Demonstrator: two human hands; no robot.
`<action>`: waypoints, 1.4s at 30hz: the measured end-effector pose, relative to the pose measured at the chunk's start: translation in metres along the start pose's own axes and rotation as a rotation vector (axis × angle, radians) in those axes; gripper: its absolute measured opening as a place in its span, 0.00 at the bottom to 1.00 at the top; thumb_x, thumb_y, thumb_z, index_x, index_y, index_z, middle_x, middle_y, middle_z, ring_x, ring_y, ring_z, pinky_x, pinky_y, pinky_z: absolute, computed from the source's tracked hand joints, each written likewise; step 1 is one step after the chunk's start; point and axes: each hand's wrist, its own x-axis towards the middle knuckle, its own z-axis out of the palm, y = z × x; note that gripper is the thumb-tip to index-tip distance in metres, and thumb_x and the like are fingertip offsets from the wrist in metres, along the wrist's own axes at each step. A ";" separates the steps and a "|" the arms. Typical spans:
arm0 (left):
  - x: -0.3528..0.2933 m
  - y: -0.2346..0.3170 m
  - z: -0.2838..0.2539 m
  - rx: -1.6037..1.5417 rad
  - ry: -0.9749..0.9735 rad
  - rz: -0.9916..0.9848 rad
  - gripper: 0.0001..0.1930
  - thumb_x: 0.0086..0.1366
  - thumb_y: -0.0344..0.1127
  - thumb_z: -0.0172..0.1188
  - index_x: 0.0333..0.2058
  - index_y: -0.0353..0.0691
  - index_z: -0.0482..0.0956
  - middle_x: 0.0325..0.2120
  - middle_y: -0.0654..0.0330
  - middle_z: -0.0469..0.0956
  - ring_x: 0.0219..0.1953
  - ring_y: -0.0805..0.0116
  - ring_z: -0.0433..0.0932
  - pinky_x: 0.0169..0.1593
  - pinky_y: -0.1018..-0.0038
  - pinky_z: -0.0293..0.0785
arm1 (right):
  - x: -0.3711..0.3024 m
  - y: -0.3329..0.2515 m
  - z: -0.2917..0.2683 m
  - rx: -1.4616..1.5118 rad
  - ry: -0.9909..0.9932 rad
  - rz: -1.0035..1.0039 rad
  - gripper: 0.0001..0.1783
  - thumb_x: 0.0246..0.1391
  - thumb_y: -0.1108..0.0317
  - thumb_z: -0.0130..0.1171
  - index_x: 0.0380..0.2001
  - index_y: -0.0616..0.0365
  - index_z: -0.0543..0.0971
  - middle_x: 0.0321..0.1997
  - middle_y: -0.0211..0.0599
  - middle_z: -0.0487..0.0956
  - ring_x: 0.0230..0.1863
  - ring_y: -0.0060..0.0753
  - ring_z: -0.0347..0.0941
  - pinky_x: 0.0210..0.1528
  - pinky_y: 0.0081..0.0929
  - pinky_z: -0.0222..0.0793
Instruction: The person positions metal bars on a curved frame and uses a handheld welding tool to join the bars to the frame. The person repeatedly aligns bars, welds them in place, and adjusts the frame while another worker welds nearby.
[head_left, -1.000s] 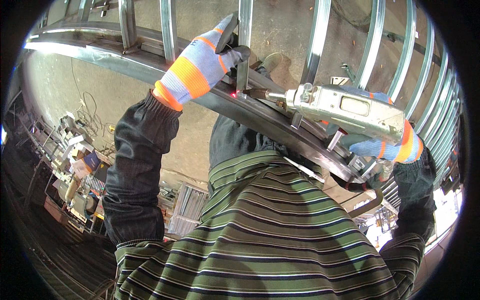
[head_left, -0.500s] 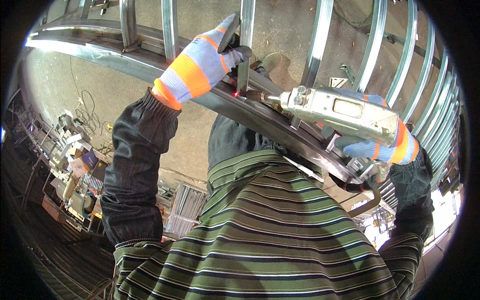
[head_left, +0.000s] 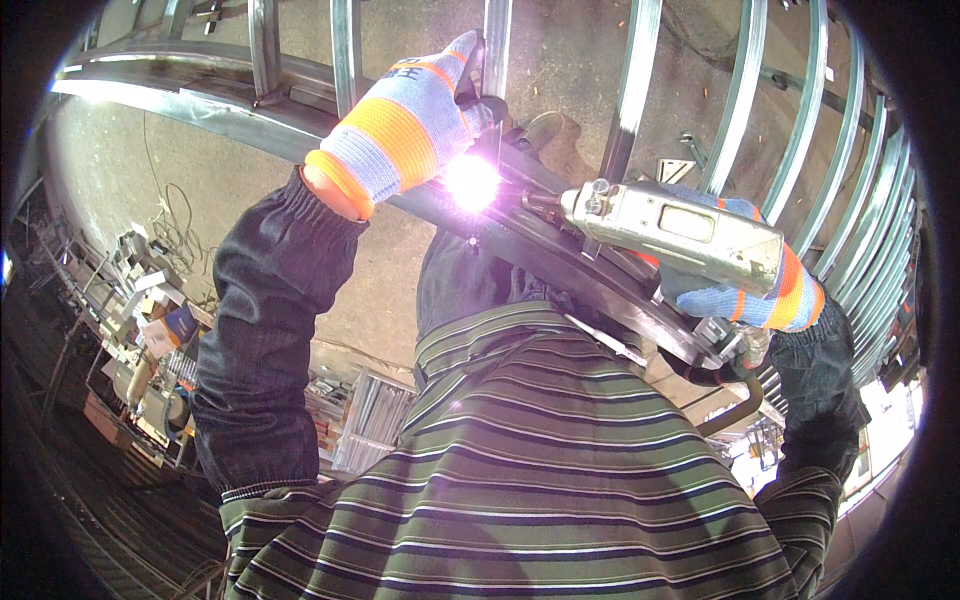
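Steel bar (head_left: 497, 50) runs down to the rail (head_left: 585, 272), our left hand (head_left: 415, 115) half-curled and hanging onto it; our right hand's (head_left: 762, 305) wrapped round the silvery welding gun (head_left: 690, 240), nozzle (head_left: 540, 203) just beside a crazy-bright pinkish glare (head_left: 470, 183) low on the bar

Spreads as grey-brown floor (head_left: 590, 90) toward one o'clock, gathers into cluttered boxes (head_left: 168, 332) at nine, dims into shadow (head_left: 80, 490) at eight, glares with white light (head_left: 890, 425) between three and four.
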 end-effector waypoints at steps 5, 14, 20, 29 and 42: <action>0.001 0.005 -0.004 0.025 -0.051 -0.062 0.37 0.66 0.50 0.67 0.67 0.37 0.66 0.37 0.49 0.85 0.39 0.54 0.85 0.44 0.64 0.80 | -0.003 0.003 -0.003 -0.022 0.035 0.085 0.50 0.43 0.70 0.80 0.69 0.62 0.67 0.61 0.39 0.79 0.56 0.26 0.75 0.58 0.28 0.72; 0.003 0.002 0.000 0.134 -0.008 -0.099 0.38 0.65 0.52 0.67 0.68 0.38 0.66 0.38 0.48 0.84 0.42 0.54 0.85 0.51 0.62 0.79 | -0.007 0.002 -0.004 -0.021 0.044 0.107 0.51 0.42 0.70 0.81 0.70 0.60 0.67 0.63 0.40 0.78 0.61 0.31 0.74 0.64 0.33 0.70; 0.010 -0.007 0.001 0.111 -0.116 -0.134 0.41 0.65 0.51 0.66 0.71 0.40 0.61 0.45 0.45 0.82 0.49 0.51 0.83 0.56 0.62 0.79 | -0.014 0.003 -0.008 -0.120 0.017 0.123 0.51 0.43 0.71 0.81 0.70 0.59 0.66 0.65 0.42 0.77 0.64 0.35 0.73 0.67 0.37 0.68; 0.010 0.005 -0.010 0.020 -0.211 -0.205 0.41 0.67 0.49 0.63 0.73 0.44 0.56 0.50 0.46 0.82 0.52 0.48 0.83 0.55 0.59 0.80 | -0.020 0.016 -0.012 -0.071 0.028 0.108 0.50 0.45 0.73 0.80 0.70 0.60 0.66 0.66 0.42 0.76 0.65 0.36 0.73 0.68 0.38 0.67; -0.031 -0.040 -0.057 -0.506 0.453 0.207 0.28 0.65 0.22 0.63 0.64 0.41 0.73 0.50 0.57 0.78 0.43 0.72 0.81 0.42 0.78 0.78 | -0.024 0.009 -0.012 -0.092 0.000 0.072 0.55 0.44 0.74 0.80 0.73 0.61 0.59 0.67 0.44 0.74 0.65 0.36 0.72 0.67 0.39 0.69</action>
